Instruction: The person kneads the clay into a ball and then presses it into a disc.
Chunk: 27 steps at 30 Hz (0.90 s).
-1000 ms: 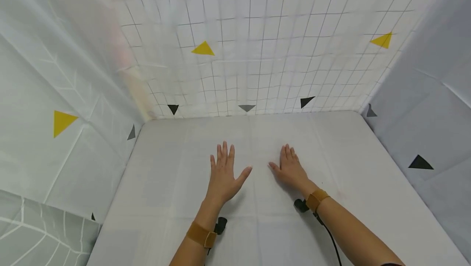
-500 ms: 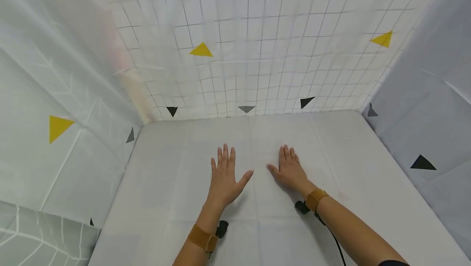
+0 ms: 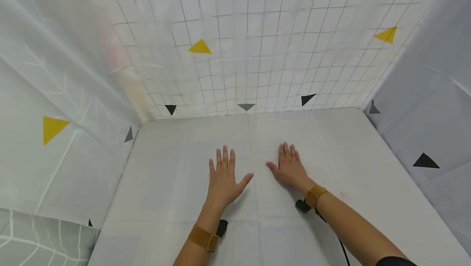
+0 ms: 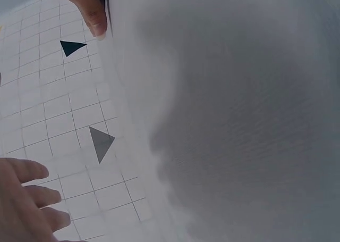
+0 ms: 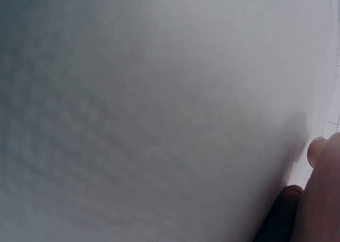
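Palm down over the white-covered table, my left hand has its fingers straight and its thumb spread to the right. In the left wrist view its fingers show at the lower left, above a broad shadow on the cloth. My right hand lies flat at or just above the cloth, fingers extended, thumb pointing left; whether it touches cannot be told. A gap of bare cloth separates the two thumbs. Neither hand holds anything. Only part of the right hand appears at the right wrist view's lower right corner.
A white grid-lined sheet hangs behind the table, with yellow and dark triangles on it. Pale sheets close off the left and right sides. Each wrist wears a brown strap with a small black camera; a cable trails from the right one.
Both hands keep nearly the same pose and place, with only a slight shift. The head view has tilted a little, so the walls and triangles sit slightly differently.
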Motion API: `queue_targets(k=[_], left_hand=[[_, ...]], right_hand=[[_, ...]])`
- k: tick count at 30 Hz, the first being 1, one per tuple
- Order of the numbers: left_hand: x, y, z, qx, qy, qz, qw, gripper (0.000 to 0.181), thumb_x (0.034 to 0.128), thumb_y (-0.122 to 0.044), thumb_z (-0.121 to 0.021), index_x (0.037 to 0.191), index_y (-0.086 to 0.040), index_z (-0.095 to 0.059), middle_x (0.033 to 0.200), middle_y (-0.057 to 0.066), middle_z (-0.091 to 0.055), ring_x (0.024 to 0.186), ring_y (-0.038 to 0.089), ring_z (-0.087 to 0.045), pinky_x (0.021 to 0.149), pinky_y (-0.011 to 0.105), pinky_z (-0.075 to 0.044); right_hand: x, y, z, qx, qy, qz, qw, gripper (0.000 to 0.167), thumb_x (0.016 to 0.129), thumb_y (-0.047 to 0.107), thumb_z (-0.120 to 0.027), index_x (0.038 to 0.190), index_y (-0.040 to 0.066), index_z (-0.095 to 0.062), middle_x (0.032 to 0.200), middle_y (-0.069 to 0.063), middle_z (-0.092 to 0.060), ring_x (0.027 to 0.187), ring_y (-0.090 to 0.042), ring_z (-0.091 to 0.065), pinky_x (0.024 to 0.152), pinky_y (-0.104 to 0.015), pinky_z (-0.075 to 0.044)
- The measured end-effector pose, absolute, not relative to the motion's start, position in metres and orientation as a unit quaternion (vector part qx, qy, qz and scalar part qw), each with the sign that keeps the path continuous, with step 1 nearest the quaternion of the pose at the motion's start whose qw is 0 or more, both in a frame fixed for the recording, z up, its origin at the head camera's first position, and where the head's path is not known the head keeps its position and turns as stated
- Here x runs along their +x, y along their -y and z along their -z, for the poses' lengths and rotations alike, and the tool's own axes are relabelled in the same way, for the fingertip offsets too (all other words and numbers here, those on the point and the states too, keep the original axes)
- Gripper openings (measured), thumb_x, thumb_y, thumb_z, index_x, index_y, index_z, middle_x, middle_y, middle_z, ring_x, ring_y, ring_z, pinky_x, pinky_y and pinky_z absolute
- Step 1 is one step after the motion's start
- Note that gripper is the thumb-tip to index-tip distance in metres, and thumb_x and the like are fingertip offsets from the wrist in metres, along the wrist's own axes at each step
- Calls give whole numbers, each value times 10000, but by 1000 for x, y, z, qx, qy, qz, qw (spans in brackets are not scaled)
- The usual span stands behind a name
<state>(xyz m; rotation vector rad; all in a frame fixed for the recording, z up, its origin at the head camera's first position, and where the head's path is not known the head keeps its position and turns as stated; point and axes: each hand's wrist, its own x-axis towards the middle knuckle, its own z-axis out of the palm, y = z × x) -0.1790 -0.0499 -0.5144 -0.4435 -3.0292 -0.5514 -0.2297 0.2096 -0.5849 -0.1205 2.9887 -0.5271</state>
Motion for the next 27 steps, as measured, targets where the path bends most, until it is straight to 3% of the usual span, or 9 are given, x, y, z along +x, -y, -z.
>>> queue_targets(k=[6, 16, 27], left_hand=[[-180, 49, 518, -149, 956, 252, 4, 1004, 962, -746, -411, 1640, -75, -97, 1703, 129, -19, 1563, 321, 11, 1226, 586, -61], [-179, 52, 518, -141, 898, 415, -41, 880, 1017, -652, -416, 1638, -91, -142, 1704, 72, -91, 1567, 249, -43, 1249, 477, -87], [-183, 54, 520, -141, 878, 454, -51, 817, 1049, -592, -398, 1642, -101, -124, 1708, 73, -69, 1567, 217, -24, 1250, 486, -80]], right_hand=[[-234, -214, 593, -41, -983, 168, 55, 1006, 1000, 639, -449, 1601, -63, -49, 1672, -263, -29, 1526, -478, 35, 1220, -600, -16], [-232, -207, 582, -37, -983, 170, 59, 937, 1028, 551, -471, 1597, -73, -65, 1670, -267, -37, 1527, -478, 30, 1221, -597, -4], [-238, -208, 584, -34, -984, 157, 73, 913, 1047, 553, -422, 1602, -55, -29, 1674, -257, -10, 1528, -467, 58, 1222, -590, 10]])
